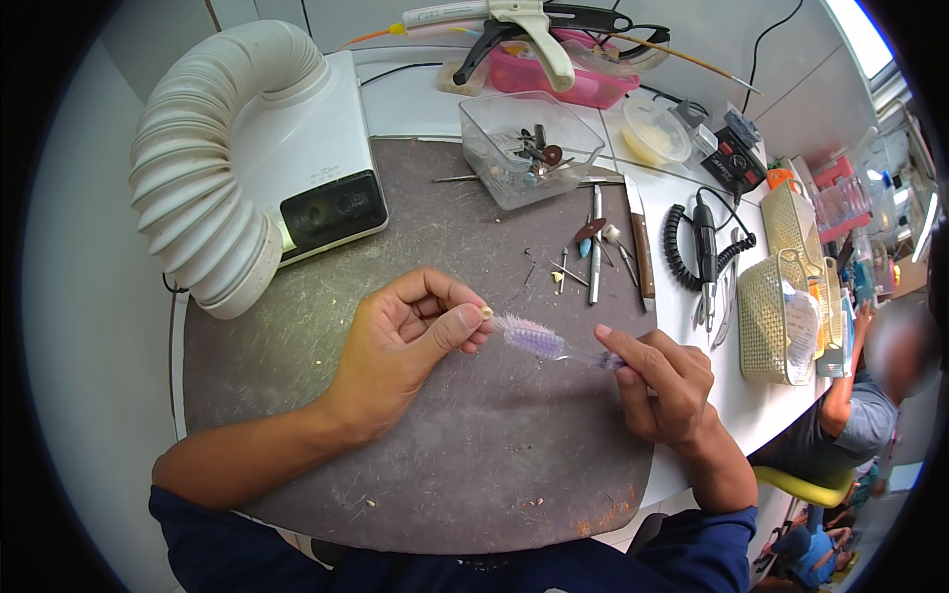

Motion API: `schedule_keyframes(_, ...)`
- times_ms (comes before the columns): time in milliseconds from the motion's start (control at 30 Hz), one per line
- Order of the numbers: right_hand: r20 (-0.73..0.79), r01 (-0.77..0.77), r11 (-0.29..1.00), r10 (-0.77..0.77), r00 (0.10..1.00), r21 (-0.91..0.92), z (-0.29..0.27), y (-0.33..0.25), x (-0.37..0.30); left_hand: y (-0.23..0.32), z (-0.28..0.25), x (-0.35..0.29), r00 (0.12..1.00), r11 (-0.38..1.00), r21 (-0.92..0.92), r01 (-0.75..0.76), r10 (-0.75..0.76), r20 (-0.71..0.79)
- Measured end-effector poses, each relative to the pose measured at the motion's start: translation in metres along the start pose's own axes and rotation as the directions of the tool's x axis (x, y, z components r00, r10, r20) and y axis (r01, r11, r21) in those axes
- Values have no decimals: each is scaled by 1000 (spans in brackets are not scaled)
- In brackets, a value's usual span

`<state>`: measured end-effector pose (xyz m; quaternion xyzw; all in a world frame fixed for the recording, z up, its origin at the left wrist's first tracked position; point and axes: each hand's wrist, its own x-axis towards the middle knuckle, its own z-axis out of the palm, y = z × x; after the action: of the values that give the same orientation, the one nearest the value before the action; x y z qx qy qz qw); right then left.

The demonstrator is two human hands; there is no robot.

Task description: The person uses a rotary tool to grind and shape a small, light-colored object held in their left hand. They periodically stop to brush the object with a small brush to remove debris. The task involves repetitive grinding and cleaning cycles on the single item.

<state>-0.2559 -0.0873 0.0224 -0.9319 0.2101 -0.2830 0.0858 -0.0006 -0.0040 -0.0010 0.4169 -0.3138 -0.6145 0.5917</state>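
Observation:
Between the thumb and fingers of my left hand (410, 321) is pinched a small cream-coloured tooth-like piece (485, 312), perhaps a dental crown. My right hand (664, 381) grips the handle of a clear and purple toothbrush (535, 341). Its head points left, and the bristles reach up to the small piece at my left fingertips. Whether they press on it is hard to make out. Both hands are above the dark grey work mat (474, 435).
A white ribbed hose (188, 168) joins a white box (306, 148) at the left. Behind stands a clear bin (529, 148) of small burs. A wooden-handled knife (641, 232), metal tools and a black handpiece (705, 242) lie right, near woven baskets (776, 316). Another person sits far right.

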Motion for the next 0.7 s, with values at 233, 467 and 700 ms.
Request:
schedule_keyframes(233, 117, -60, 998, 60, 991, 2, 1, -1, 5, -1, -1, 0, 1000, 1000, 9, -2, 2, -7)
schedule_keyframes(467, 129, -74, 997, 75, 989, -12, -1, -1, 6, -2, -1, 0, 1000, 1000, 13, 1, -1, 2)
schedule_keyframes(700, 106, -65, 998, 66, 992, -10, 1, 0, 5, -2, -2, 0, 1000, 999, 53, -7, 7, 8)
